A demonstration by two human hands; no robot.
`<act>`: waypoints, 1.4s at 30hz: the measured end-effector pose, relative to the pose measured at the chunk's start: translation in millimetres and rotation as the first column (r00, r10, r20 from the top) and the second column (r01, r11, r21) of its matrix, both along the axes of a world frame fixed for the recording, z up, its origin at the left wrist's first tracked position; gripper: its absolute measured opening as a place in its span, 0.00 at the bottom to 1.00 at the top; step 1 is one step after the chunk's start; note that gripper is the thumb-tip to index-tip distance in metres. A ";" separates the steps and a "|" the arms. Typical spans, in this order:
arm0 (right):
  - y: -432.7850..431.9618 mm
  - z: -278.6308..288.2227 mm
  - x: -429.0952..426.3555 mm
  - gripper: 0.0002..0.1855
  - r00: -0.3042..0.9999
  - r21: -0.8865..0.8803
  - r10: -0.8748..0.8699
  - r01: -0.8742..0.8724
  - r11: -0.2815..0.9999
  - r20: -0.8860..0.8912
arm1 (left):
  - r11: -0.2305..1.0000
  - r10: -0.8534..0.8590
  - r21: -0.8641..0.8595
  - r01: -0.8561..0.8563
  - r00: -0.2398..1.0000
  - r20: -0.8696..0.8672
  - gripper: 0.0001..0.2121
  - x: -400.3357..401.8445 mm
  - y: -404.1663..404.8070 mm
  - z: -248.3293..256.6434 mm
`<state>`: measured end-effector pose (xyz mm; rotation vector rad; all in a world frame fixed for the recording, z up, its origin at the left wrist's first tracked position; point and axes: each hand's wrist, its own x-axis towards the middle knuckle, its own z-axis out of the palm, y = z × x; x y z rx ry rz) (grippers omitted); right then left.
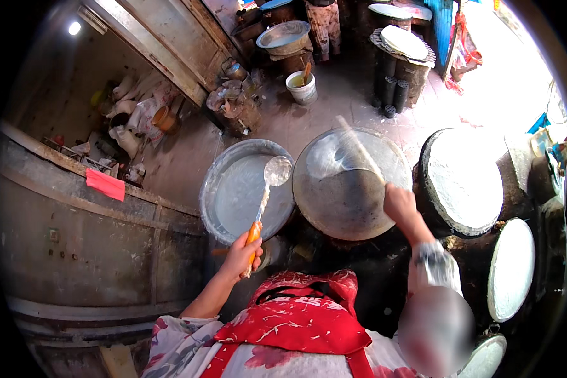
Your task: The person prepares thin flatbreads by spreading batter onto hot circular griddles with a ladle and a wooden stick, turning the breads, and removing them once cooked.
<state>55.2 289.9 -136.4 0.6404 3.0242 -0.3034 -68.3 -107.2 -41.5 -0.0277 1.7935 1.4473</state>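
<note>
My left hand (240, 257) grips the orange handle of a metal ladle (278, 171). Its batter-smeared bowl is above the right side of a large metal basin (209, 189) of whitish batter (238, 201). Just right of the basin is a round flat griddle (345, 208). Pale batter (319, 163) coats its far left part, while the near surface looks bare and grey. In my right hand (400, 205), at the griddle's right edge, is a long, pale spreading stick (361, 149), blurred by motion and slanting away across the griddle.
To the right, round griddles bear white sheets (472, 182), (511, 269). Beyond stand a white bucket (304, 97) of yellowish liquid, a rusty drum (238, 113) and several perforated coal briquettes (400, 94). Flatbreads (403, 41) lie on a rack. A person (323, 28) stands at the back.
</note>
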 end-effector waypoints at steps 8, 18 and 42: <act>-50.6 20.5 31.2 0.07 0.932 -0.011 0.311 -0.314 0.949 0.188 | 0.998 0.052 0.024 -0.054 0.995 0.086 0.14 2.2 -12.9 -2.2; -10.2 7.8 -21.0 0.08 0.953 -0.048 0.289 -0.286 0.957 0.088 | 0.998 0.048 0.030 -0.050 0.997 0.053 0.13 2.8 -18.7 1.2; -299.3 -31.5 13.1 0.16 0.835 -0.677 -0.536 0.324 0.661 -0.124 | 0.900 -0.278 0.114 0.422 0.753 -0.596 0.25 -25.0 -88.3 -17.4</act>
